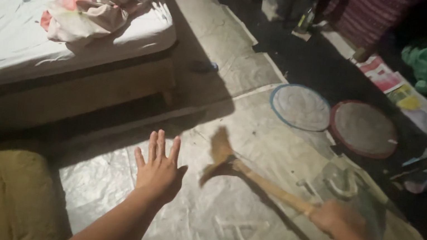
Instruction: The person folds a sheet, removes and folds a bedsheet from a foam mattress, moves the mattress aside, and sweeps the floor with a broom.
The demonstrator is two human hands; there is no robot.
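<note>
the right hand (pixel 335 216) at lower right is closed around a short broom (pixel 250 173), its blurred bristles on the pale floor mat (pixel 241 237) mid-frame. the left hand (pixel 158 171) hovers spread and empty. the sweeping looks underway; the mat shows little visible debris.

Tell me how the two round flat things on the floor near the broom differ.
The left round disc is pale with a blue rim; the right round disc is grey-brown with a red rim. The left one lies fully on the light floor sheet; the right one sits partly over the dark floor. Both lie flat, side by side, edges nearly touching, similar in size.
</note>
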